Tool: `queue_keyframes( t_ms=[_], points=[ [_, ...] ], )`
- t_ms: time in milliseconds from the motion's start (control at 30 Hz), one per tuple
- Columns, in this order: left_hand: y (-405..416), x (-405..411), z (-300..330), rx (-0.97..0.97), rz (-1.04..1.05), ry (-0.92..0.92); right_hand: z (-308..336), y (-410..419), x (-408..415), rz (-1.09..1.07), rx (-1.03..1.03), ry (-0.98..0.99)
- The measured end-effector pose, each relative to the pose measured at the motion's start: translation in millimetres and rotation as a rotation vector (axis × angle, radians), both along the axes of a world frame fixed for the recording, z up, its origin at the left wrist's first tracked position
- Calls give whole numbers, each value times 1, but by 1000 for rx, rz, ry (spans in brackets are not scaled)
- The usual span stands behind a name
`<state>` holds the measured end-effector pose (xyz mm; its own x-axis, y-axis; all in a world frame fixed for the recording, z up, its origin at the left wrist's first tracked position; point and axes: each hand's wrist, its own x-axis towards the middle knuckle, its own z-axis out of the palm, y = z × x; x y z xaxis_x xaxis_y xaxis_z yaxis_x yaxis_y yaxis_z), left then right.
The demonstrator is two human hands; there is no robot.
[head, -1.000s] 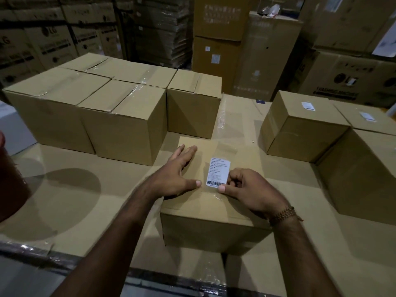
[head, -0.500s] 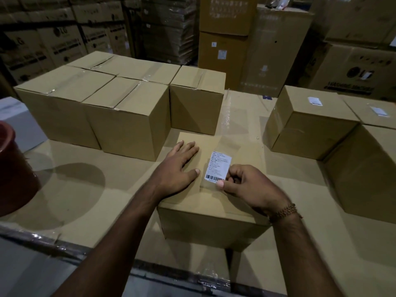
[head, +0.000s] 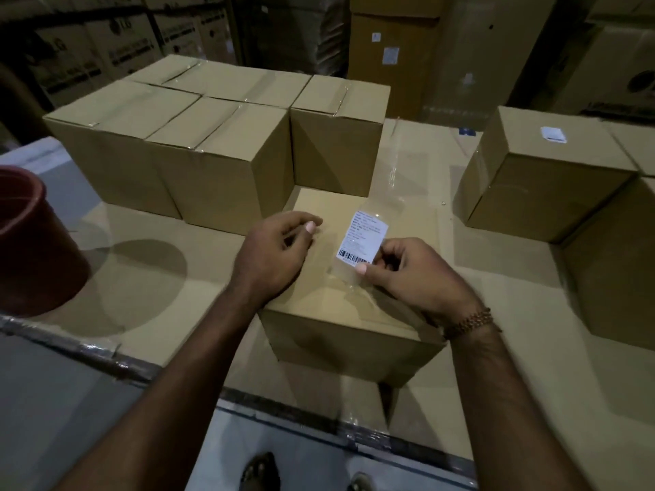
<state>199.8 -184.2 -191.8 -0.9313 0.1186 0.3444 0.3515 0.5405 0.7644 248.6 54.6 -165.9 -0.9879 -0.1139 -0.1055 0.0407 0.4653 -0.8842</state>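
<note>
Right hand (head: 414,278) is pinching white barcode label (head: 363,239) on brown cardboard box (head: 319,313); empty, slack left hand (head: 273,256) is hovering just left.

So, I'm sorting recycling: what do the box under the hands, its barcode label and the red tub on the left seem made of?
The box: brown cardboard, matte, with folded edges; a glossy clear tape strip glints along its top. The label: white paper, likely adhesive-backed, printed black. The red tub: probably plastic, smooth with a dull sheen, though the dim light leaves it open.
</note>
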Motion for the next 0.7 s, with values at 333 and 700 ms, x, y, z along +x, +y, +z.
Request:
queue_keyframes(
  t_ms=[333,700],
  points=[
    [-68,67,38,262,-104,-224,25,-97,23,-2,147,123],
    [-271,95,33,352,25,-226,33,-303,47,11,-143,230]
  ],
)
